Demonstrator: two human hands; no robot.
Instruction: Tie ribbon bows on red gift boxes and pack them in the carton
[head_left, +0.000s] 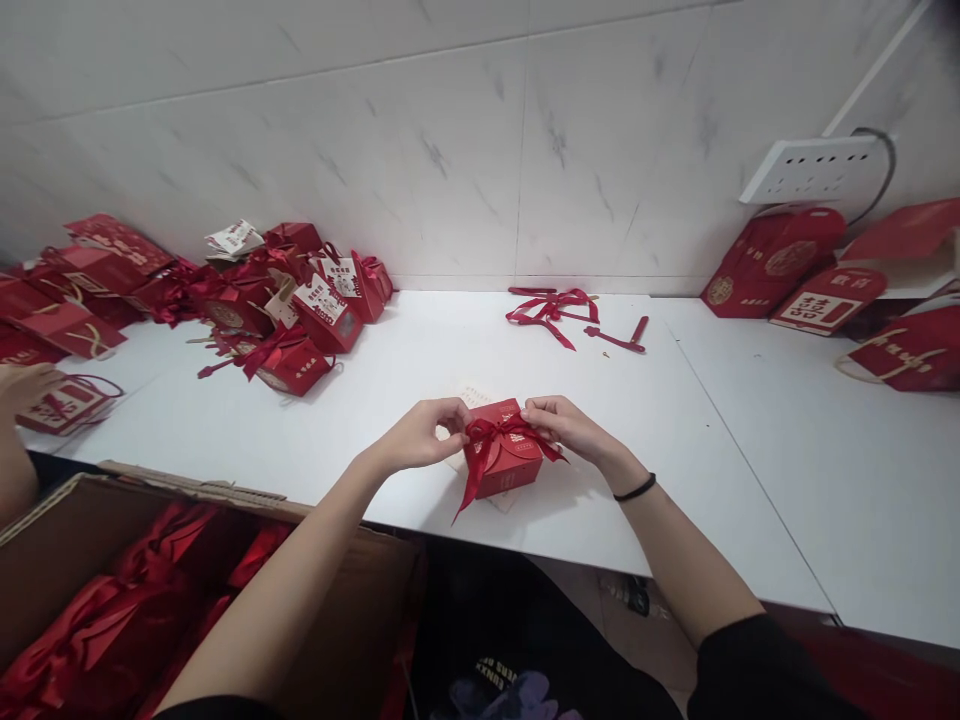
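A small red gift box [504, 474] with gold print stands on the white table in front of me. Across its top runs a red satin ribbon [495, 432] tied in a bow, with one tail hanging down the front left. My left hand [442, 430] pinches the bow's loop at the left side. At the right side my right hand [559, 420] is closed on the other part of the ribbon, fingertips near the box's top edge. Beneath the box lies a pale printed card [471, 396], mostly covered.
Loose ribbons [551, 308] and a dark red strap [619, 338] lie near the wall. Finished red boxes [300, 365] crowd the left, beside another person's hand [22, 390]. More red packages [825, 300] stand right under a power strip [814, 168]. A cardboard carton [352, 580] holds wrapped boxes.
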